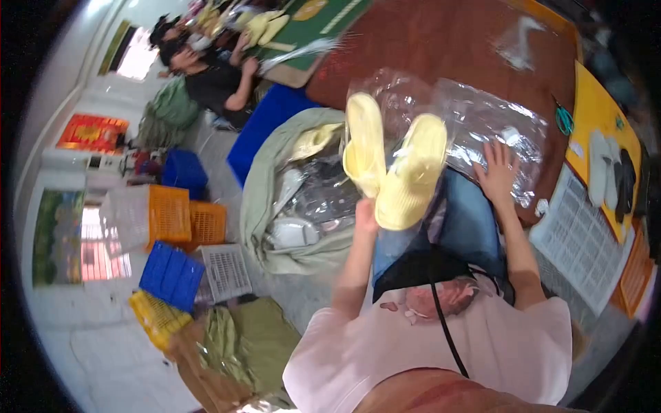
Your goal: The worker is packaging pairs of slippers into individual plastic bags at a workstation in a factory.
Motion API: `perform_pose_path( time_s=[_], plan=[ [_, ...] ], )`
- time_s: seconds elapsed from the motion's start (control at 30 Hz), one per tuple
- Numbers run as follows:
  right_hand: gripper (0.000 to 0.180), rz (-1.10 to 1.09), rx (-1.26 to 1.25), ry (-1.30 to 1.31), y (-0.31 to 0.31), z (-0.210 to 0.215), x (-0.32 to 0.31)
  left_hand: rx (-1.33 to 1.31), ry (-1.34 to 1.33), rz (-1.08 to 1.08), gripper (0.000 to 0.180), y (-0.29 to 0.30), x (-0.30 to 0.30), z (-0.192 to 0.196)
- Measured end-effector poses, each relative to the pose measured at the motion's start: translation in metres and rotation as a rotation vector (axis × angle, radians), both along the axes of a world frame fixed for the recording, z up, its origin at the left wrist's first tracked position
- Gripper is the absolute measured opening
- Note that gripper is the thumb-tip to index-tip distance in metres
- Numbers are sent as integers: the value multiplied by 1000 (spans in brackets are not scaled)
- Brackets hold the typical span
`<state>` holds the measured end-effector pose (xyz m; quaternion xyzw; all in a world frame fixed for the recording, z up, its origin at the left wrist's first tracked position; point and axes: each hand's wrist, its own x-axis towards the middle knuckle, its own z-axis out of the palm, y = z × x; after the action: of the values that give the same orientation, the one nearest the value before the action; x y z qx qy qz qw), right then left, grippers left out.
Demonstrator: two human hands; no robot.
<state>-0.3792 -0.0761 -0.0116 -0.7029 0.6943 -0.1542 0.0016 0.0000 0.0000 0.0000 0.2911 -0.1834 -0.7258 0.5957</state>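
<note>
My left hand [367, 215] is closed at the lower end of a pair of pale yellow slippers [412, 175], holding them up over my lap. The slippers are side by side, and clear plastic film shows around and behind them; I cannot tell whether they are fully inside a bag. My right hand [497, 172] is flat with fingers spread, touching the near side of some clear plastic bags [475, 113] on the brown table [427, 41]. Part of my left hand's grip is hidden by the slippers.
Left of me stands a big green sack [258, 206] holding plastic and another yellow slipper [317, 141]. Scissors [564, 120] with teal handles lie at the table's right edge. A white crate [582, 234] is at right. Co-workers sit far left; orange crates [169, 217] are stacked below.
</note>
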Motion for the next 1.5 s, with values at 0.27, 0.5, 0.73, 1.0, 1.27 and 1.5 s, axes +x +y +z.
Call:
perform_pose_path(
  time_s=[0.27, 0.5, 0.73, 1.0, 1.27, 1.5],
  plan=[
    [61, 3, 23, -12, 15, -18, -29, 180, -186, -577, 50, -132, -111, 11],
    [61, 16, -16, 4, 11, 2, -16, 113, -561, -398, 35, -146, -102, 11],
    [44, 154, 99, -145, 41, 40, -44, 80, -633, -281, 36, -138, -101, 1],
    [29, -147, -11, -487, 40, 67, -96, 105, -648, -319, 38, -141, -98, 0],
    [17, 71, -32, -517, -44, 59, -126, 125, -603, -337, 33, -143, -105, 4],
    [59, 466, 1005, -1402, -80, 70, -101, 206, -530, -330, 55, -148, -103, 4]
  ],
)
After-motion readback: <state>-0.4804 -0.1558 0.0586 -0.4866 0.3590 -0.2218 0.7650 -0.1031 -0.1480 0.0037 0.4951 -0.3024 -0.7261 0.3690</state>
